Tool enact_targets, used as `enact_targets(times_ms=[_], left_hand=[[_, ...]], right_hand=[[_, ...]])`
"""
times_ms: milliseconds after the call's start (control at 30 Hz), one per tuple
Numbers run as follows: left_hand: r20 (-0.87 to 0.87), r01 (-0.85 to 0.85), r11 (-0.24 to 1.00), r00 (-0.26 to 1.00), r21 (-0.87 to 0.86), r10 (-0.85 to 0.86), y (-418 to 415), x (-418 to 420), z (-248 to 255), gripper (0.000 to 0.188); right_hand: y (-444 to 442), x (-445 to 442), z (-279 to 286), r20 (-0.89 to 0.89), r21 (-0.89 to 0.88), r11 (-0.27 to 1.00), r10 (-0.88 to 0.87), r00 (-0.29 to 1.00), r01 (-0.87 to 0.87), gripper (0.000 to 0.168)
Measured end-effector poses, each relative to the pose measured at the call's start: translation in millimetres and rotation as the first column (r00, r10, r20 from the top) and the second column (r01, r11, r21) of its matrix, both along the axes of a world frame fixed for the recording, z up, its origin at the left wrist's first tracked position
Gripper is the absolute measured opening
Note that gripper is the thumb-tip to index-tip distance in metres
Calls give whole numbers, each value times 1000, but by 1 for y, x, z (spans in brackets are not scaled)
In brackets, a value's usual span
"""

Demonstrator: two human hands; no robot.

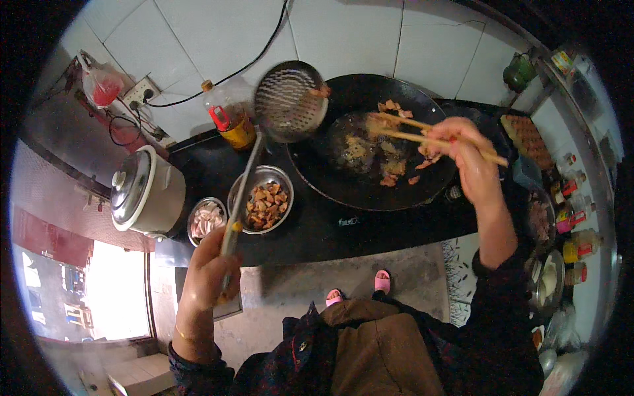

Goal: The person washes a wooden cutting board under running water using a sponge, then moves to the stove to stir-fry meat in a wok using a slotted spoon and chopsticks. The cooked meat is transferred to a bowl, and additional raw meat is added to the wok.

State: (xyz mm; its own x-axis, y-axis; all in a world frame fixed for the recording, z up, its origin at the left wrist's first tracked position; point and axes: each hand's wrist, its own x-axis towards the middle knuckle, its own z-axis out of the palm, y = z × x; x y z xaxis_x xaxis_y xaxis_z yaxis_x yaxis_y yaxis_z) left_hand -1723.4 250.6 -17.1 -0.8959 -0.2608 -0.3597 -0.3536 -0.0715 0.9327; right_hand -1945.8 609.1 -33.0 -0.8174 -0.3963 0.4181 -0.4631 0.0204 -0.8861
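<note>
My left hand (210, 274) grips the long handle of a perforated metal skimmer (285, 106). The skimmer's bowl is lifted over the left rim of a large black wok (317, 185), with a brown piece at its right edge. In my right hand (468, 153) is a pair of wooden chopsticks (411, 136), their tips over the bubbling oil in the wok. Brown pieces, apparently meat, (392, 179) lie in and around the oil. Left of the wok, a steel bowl (290, 210) holds browned pieces, and a smaller bowl (189, 232) holds pale slices.
A lidded white cooker (163, 193) stands at the counter's left end. Behind the bowls is an oil bottle (233, 126) with a red handle. A black cable (242, 64) runs along the tiled wall to a socket (141, 93). Several bottles and dishes line the right side.
</note>
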Motion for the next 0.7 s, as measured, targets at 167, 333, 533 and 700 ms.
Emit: enact_targets(times_ms=[167, 333, 533, 700], left_hand=[[2, 177, 918, 982, -356, -189, 31, -82, -21, 40], [24, 202, 813, 974, -546, -226, 36, -144, -74, 43], [96, 246, 723, 965, -646, -242, 82, -169, -69, 52], [117, 334, 701, 933, -631, -340, 98, -165, -68, 52]], right_hand=[[37, -123, -29, -64, 180, 966, -178, 982, 187, 21], [43, -205, -70, 3, 186, 979, -85, 996, 83, 17], [28, -226, -87, 22, 306, 950, 49, 999, -53, 16], [20, -209, -88, -59, 387, 914, 154, 986, -120, 15]])
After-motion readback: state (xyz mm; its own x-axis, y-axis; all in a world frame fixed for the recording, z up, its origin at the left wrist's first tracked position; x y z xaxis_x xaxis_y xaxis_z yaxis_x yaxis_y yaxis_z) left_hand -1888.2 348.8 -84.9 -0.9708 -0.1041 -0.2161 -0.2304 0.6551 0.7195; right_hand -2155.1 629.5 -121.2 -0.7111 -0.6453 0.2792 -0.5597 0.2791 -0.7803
